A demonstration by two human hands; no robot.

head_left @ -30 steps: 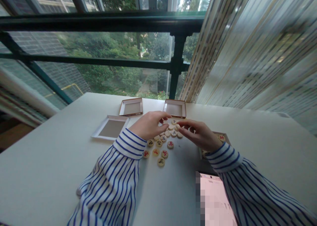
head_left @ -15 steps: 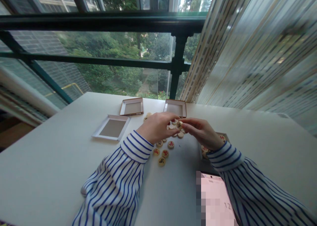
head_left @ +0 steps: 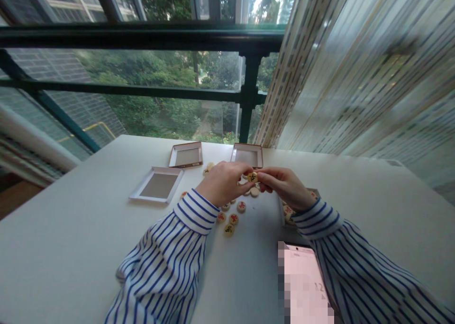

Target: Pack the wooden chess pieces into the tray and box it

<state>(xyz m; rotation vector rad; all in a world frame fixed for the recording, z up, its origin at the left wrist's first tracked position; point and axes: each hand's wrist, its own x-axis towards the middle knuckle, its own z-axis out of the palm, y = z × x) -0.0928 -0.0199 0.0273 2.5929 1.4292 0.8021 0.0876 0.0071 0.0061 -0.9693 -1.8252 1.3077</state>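
Between my hands is a round wooden Chinese chess piece (head_left: 252, 177), its black character facing me. The thumb and fingers of my right hand (head_left: 287, 187) pinch its right side. My left hand (head_left: 224, 183) is closed round its left side, thumb below and fingers above. Several more pieces lie loose under and around my hands, partly hidden. Nearer to me are a red-marked piece (head_left: 241, 206), another red-marked piece (head_left: 233, 219) and a black-marked piece (head_left: 228, 230). Beneath my right wrist, a shallow box (head_left: 282, 214) holds several pieces, mostly covered.
A white tray-like lid (head_left: 133, 197) lies at the left. Two shallow boxes, a left one (head_left: 185, 165) and a right one (head_left: 260, 158), stand near the table's far edge. A phone (head_left: 305, 281) with a pink screen lies by my right sleeve. Window and curtain border the table (head_left: 71, 220).
The chess piece has turned so its character faces me more fully, and my left fingers now meet it. The whole view has shifted slightly.
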